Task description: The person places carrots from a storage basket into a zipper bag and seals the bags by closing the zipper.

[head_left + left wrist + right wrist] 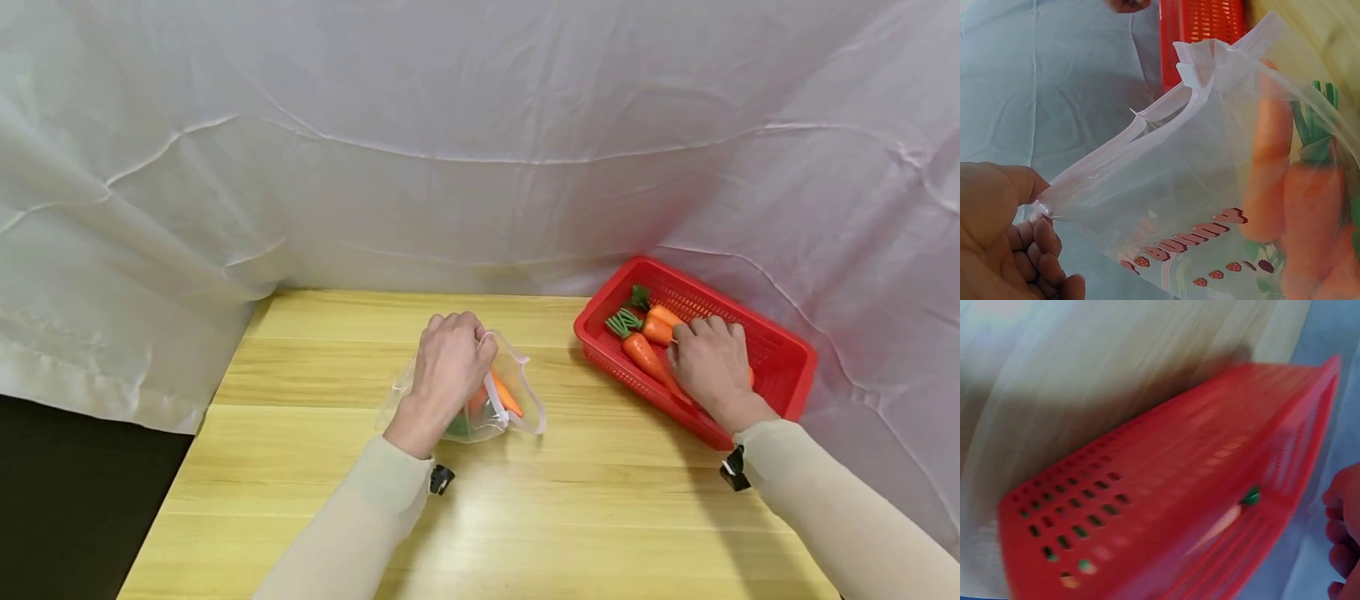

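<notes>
Pinching a clear bag (pixel 1200 181) of carrots (pixel 1314 215) between the left hand's (pixel 452 358) thumb and fingers, near the surface's (pixel 315 483) back edge. Reaching the right hand (pixel 708 364) into the red basket (pixel 780 371), back right corner, leaving its fingers' grip impossible to tell.

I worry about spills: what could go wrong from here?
The left hand pinches the clear bag by one end of its zip edge, so the bag might slip or sag and let the carrots inside slide out.

The white slider sits along the mouth and might snag a carrot's green top.

The right hand is over the carrots in the basket; its grip is hidden, so any carrot lifted might drop.
</notes>
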Tool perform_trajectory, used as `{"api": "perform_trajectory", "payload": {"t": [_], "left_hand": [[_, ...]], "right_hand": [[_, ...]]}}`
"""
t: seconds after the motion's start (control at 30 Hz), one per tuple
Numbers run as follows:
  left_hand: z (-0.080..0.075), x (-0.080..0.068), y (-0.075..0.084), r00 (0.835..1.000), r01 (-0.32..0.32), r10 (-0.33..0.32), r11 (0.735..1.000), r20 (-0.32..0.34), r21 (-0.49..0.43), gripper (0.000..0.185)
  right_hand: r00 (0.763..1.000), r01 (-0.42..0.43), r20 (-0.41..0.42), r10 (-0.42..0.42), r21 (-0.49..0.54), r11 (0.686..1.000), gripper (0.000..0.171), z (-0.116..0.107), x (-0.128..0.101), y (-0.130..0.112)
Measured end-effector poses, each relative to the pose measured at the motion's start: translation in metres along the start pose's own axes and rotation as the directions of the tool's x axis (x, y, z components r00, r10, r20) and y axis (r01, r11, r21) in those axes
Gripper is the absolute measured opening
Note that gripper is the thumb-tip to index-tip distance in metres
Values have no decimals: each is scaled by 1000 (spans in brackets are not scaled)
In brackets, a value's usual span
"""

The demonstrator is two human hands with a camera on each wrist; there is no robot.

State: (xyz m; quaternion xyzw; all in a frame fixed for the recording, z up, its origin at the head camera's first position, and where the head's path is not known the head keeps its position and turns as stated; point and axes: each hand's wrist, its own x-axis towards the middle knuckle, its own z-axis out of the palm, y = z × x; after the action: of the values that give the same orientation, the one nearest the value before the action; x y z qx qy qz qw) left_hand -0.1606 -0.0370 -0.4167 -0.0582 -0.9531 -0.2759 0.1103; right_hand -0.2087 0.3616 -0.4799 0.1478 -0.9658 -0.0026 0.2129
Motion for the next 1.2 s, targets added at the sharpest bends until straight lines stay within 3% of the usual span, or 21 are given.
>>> {"api": "perform_trajectory", "payload": {"t": [0.1, 0.27, 0.53, 0.73, 1.2], "left_hand": [[2, 1, -1, 999, -28, 29, 999, -15, 36, 13], [6, 2, -5, 994, -85, 93, 989, -61, 123, 13], [8, 4, -8, 985, -122, 141, 978, -103, 171, 12], [7, 4, -9, 987, -107, 123, 981, -98, 161, 12], [7, 6, -7, 991, -83, 95, 988, -89, 130, 12]], "right_hand": [[990, -60, 130, 60, -10, 998, 19, 9, -6, 11], [939, -100, 329, 101, -20, 995, 27, 23, -13, 22], [858, -149, 498, 124, 10, 989, 30, 39, -12, 35], [811, -156, 572, 126, 3, 988, 33, 45, -10, 40], [790, -152, 606, 89, 52, 987, 27, 58, -7, 39]]}}
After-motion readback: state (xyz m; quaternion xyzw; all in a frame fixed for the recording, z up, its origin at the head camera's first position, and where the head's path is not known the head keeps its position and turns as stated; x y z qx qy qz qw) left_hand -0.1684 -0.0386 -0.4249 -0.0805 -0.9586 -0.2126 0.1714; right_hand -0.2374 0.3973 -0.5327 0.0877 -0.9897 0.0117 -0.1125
